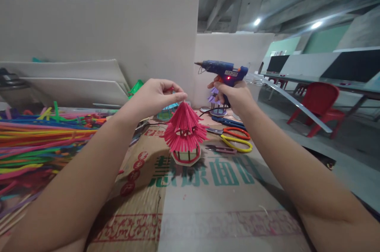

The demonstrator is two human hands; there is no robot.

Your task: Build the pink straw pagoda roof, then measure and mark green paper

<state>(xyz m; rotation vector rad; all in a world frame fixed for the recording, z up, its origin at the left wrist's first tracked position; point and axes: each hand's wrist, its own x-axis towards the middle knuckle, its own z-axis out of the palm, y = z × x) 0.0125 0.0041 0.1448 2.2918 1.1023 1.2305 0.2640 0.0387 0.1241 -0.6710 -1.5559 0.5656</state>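
Two-tiered pagoda model (184, 125) of fuzzy pink-red stems, with dark posts and pale polygonal base; upright on flattened brown cardboard sheet (219, 206) with green and red printing. At peak: left hand (160, 93), at end of forearm slanted up from lower left, wrist bent downward; thumb and forefinger pressed together, pinching the tip. Right of model, raised higher: right hand (237, 95), fingers curled around handle of blue plastic glue gun (219, 67) with lit red lamp; near level, nozzle toward the left, long translucent glue stick (299, 104) out of the rear. Beside model, on the right: steel scissors (236, 139) with one orange and one yellow handle; small snips (222, 149) with dull pink grip. Behind: purple pagoda model (213, 98), partly hidden by right hand; teal-and-green model (164, 115), partly hidden by left hand. Far left: loose heap of multicoloured fuzzy stems (38, 149).
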